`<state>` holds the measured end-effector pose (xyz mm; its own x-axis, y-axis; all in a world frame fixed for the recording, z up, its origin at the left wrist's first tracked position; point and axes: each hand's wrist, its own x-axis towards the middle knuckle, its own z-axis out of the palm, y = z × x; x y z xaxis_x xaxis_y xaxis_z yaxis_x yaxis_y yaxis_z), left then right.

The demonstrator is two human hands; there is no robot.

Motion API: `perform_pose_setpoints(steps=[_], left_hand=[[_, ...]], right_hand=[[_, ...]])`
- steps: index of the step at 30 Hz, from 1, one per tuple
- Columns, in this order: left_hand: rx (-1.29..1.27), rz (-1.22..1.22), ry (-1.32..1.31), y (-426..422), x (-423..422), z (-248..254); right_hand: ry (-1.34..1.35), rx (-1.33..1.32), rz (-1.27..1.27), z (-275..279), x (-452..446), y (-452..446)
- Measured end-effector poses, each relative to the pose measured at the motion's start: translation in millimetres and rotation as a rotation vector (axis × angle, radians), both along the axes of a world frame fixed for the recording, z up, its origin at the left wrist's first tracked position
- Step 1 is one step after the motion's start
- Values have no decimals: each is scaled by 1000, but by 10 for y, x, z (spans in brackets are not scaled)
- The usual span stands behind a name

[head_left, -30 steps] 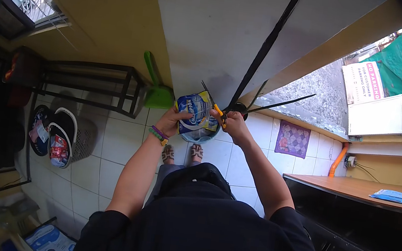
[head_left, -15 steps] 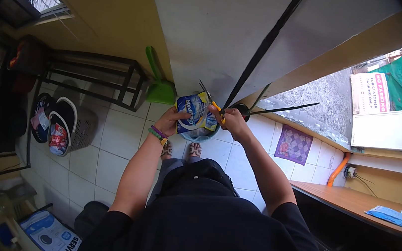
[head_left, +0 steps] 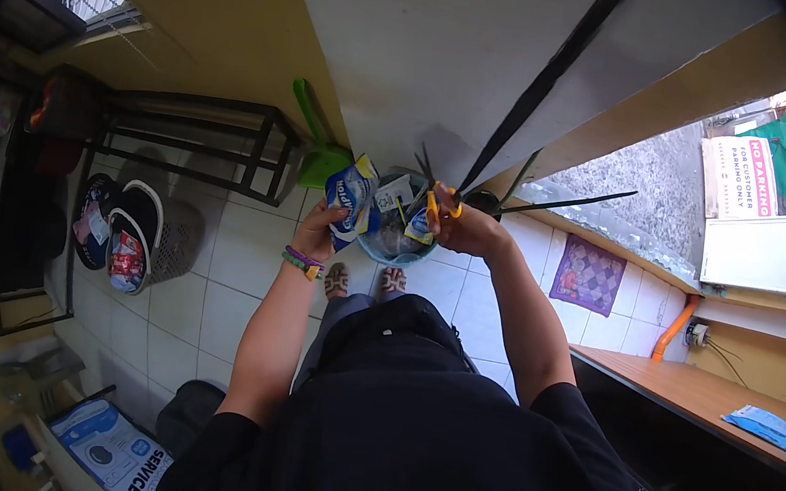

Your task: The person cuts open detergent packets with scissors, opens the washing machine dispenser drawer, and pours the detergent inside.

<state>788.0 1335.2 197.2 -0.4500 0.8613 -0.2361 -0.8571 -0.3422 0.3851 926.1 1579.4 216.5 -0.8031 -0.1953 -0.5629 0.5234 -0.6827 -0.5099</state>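
With our left grip (head_left: 319, 227) we pinch a blue packet (head_left: 351, 191); our right grip (head_left: 471, 233) clasps yellow-handled scissors (head_left: 433, 209), blades spread, near a light-blue bin (head_left: 382, 255).

Green dustpan (head_left: 319, 168), upper left of centre; purple mat (head_left: 589, 274), right of centre; parking sign (head_left: 755, 177), upper right; blue packet (head_left: 763, 426) on wooden surface (head_left: 671, 378), lower right.

Packet (head_left: 352, 196) left of scissors (head_left: 433, 208), bucket (head_left: 378, 253) below them, basket (head_left: 179, 244) left, doormat (head_left: 590, 275) right
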Motion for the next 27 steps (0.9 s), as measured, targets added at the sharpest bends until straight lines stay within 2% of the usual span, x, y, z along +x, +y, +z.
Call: perform_pose_setpoints(steps=[1, 4, 5, 6, 9, 10, 11, 14, 16, 17, 18, 19, 20, 22, 23, 24, 27], left_hand=[[0, 11, -5, -44, 11, 35], [-24, 40, -18, -159, 25, 94], [22, -22, -38, -214, -18, 7], [64, -85, -56, -263, -62, -73], [301, -228, -101, -211, -56, 28], [315, -222, -74, -153, -31, 106], [334, -229, -52, -81, 4, 213], [453, -391, -42, 137, 143, 631], [496, -555, -96, 276, 309, 858], [492, -613, -63, 289, 431, 982], [540, -732, -84, 332, 610, 1038], [571, -798, -106, 364, 798, 1004], [583, -897, -168, 375, 1007, 1024], [609, -1081, -295, 404, 1525, 1030], [622, -1165, -356, 394, 1805, 1002], [645, -1246, -447, 394, 1527, 1125], [604, -1471, -425, 164, 2410, 1289]], right_hand=[[78, -84, -52, -26, 30, -17], [61, -378, -231, -93, 170, -110], [62, -472, -300, -126, 228, -132], [178, -531, -320, -252, 288, -143], [316, -386, -530, -524, 476, -360], [320, -236, -430, -613, 526, -360], [316, -128, -458, -525, 551, -464], [62, 415, -638, -169, 591, -848], [-32, 751, -764, -170, 706, -1067], [-93, 765, -911, -156, 750, -1220], [-141, 1009, -940, 41, 953, -1381], [-81, 1106, -1159, 44, 1128, -1545], [-83, 1217, -1243, 11, 1288, -1686], [86, 1555, -1392, 162, 1692, -1994], [145, 1587, -1320, 151, 1937, -2122], [137, 1571, -1267, 549, 1683, -2306], [177, 1442, -1195, 936, 2520, -2910]])
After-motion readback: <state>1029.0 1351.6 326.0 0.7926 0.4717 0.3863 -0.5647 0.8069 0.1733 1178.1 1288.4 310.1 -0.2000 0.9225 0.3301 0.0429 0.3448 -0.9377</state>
